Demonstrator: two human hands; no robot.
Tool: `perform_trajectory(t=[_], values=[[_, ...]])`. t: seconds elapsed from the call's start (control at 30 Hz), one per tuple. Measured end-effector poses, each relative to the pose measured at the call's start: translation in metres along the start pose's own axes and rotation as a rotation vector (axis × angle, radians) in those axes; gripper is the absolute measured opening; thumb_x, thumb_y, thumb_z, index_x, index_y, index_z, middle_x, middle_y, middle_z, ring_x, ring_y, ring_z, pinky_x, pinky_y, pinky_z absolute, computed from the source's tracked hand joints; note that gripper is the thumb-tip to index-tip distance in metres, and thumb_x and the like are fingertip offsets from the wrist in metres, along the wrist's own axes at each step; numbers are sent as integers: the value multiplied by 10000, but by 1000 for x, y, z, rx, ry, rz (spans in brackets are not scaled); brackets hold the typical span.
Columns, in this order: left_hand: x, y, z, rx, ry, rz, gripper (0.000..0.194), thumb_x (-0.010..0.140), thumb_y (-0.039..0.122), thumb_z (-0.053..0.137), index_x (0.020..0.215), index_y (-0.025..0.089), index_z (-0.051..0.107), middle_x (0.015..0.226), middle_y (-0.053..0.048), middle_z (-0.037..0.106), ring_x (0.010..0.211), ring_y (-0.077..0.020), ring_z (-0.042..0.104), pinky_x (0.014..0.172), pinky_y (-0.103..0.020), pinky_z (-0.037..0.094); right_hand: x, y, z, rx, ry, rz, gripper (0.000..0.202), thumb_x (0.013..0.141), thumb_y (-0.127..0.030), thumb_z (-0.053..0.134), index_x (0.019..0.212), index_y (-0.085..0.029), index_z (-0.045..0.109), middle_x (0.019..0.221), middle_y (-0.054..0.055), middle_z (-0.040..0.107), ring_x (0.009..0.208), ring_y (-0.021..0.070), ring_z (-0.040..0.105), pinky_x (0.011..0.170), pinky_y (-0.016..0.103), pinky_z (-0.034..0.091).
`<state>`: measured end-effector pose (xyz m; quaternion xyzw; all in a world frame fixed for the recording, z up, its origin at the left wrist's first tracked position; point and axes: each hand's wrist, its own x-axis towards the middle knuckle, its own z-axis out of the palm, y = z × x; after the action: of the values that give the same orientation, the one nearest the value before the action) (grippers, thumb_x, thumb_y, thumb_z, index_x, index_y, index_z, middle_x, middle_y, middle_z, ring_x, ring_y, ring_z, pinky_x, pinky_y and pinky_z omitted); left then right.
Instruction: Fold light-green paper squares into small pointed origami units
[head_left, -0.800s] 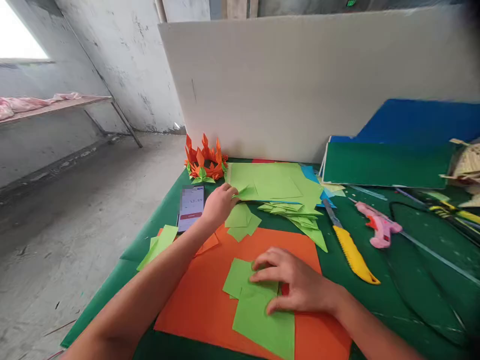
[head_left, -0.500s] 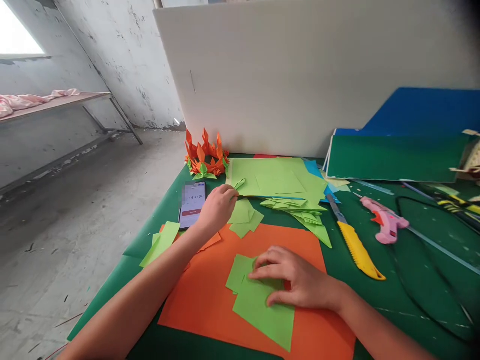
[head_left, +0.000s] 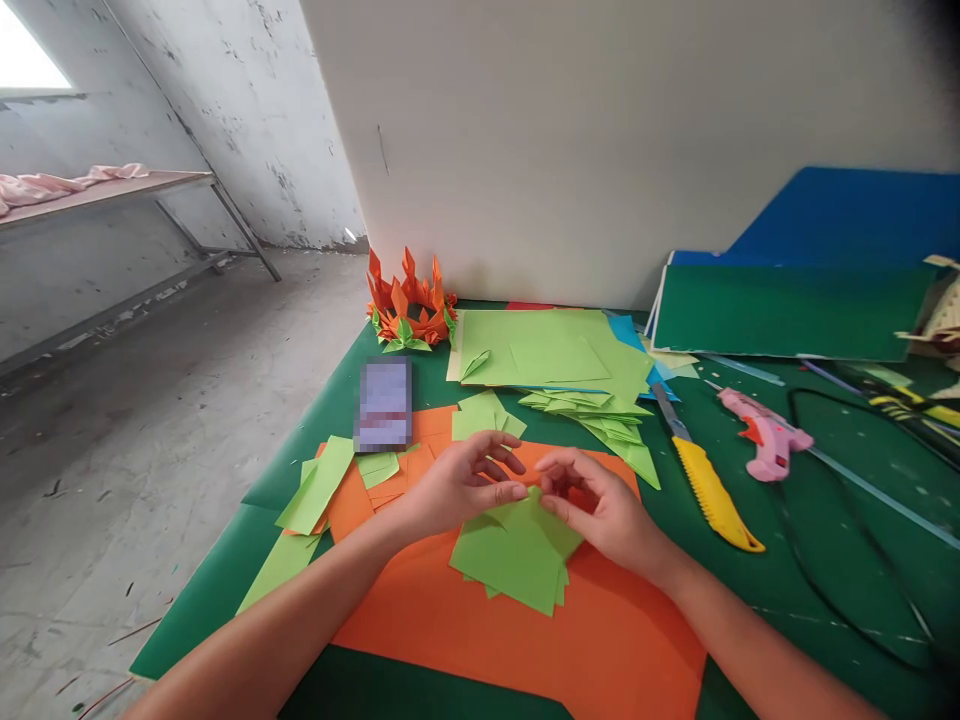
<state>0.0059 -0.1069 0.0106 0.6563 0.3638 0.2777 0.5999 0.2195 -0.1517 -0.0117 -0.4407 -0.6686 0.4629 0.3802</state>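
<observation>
Light-green paper squares lie in a loose stack over a large orange paper sheet. At the stack's top corner, my right hand has its thumb and bent fingers closed on the uppermost green square. Just left of that corner is my left hand, its thumb and fingers apart, the thumb tip close to the paper. A small folded green leaf rests on the green sheets behind, away from both hands.
An orange paper crown and a phone stand back left. Cut green pieces lie left, folded green ones behind. To the right are a yellow-handled knife, a pink glue gun with its cord, and dark green boards.
My left hand has let go of the folded leaf on the green sheets and come back beside my right hand. The green squares have been turned and shifted, their corner now between the hands.
</observation>
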Motion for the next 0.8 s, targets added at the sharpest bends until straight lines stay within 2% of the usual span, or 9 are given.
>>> perform_trajectory(t=[0.1, 0.17, 0.27, 0.33, 0.43, 0.53, 0.67, 0.73, 0.8], values=[[1, -3, 2, -23, 11, 3, 504, 822, 548, 641, 1145, 175, 536, 879, -53, 622, 774, -152, 592, 658, -271, 483, 2, 4, -3, 16, 101, 21, 179, 905, -278, 590, 1071, -266, 522, 844, -8, 581, 797, 141, 590, 722, 255, 502], [0, -4, 4, -38, -18, -2, 491, 852, 547, 602, 1177, 185, 537, 946, -71, 618, 793, -158, 591, 664, -277, 483, 2, 8, -3, 15, 140, 23, 201, 903, -302, 602, 1081, -271, 514, 853, -8, 580, 798, 141, 600, 716, 256, 512], [-2, -9, 7, 35, 9, -1, 477, 792, 405, 714, 1194, 212, 545, 1040, -78, 593, 894, -179, 580, 747, -300, 496, 2, 10, -1, 11, 170, 16, 219, 895, -325, 618, 1082, -275, 516, 869, -2, 587, 825, 152, 615, 741, 272, 528], [-3, -13, 10, 93, 50, 4, 447, 774, 280, 718, 1186, 231, 554, 1035, -63, 585, 923, -180, 568, 774, -301, 494, 2, 9, 0, 9, 179, 10, 220, 888, -337, 628, 1071, -275, 520, 900, 7, 602, 858, 162, 621, 776, 288, 534], [-2, -16, 11, 66, 93, 2, 327, 812, 235, 640, 1133, 240, 578, 1038, -52, 579, 881, -161, 567, 727, -274, 500, 2, 7, -1, 2, 170, -2, 282, 871, -358, 655, 1106, -284, 518, 1036, 31, 618, 995, 185, 609, 879, 316, 521], [-1, -15, 8, 6, 170, -39, 183, 826, 257, 601, 1004, 213, 610, 997, -39, 568, 749, -122, 550, 638, -242, 488, 2, 7, -3, 67, 125, 2, 374, 855, -376, 679, 1170, -306, 490, 1188, 46, 589, 1090, 196, 588, 903, 310, 525], [-1, -15, 4, -42, 263, -61, 204, 819, 248, 592, 1020, 220, 577, 921, -8, 526, 654, -88, 503, 597, -220, 473, 0, 13, -5, 115, 54, -15, 542, 812, -366, 729, 1266, -327, 437, 1214, 51, 589, 1077, 208, 606, 885, 322, 547], [-2, -14, 3, -37, 274, -29, 230, 821, 232, 585, 1050, 228, 562, 978, -20, 533, 714, -99, 517, 623, -218, 475, 0, 15, -6, 26, 23, -14, 507, 806, -352, 731, 1251, -321, 491, 1216, 54, 590, 1076, 223, 601, 879, 338, 550], [-3, -12, 4, 11, 252, -3, 210, 835, 224, 567, 1045, 222, 582, 1045, -43, 552, 827, -130, 544, 666, -227, 479, -1, 14, -7, -95, 17, -18, 353, 834, -321, 693, 1171, -307, 589, 1171, 52, 617, 1071, 236, 594, 884, 358, 542]])
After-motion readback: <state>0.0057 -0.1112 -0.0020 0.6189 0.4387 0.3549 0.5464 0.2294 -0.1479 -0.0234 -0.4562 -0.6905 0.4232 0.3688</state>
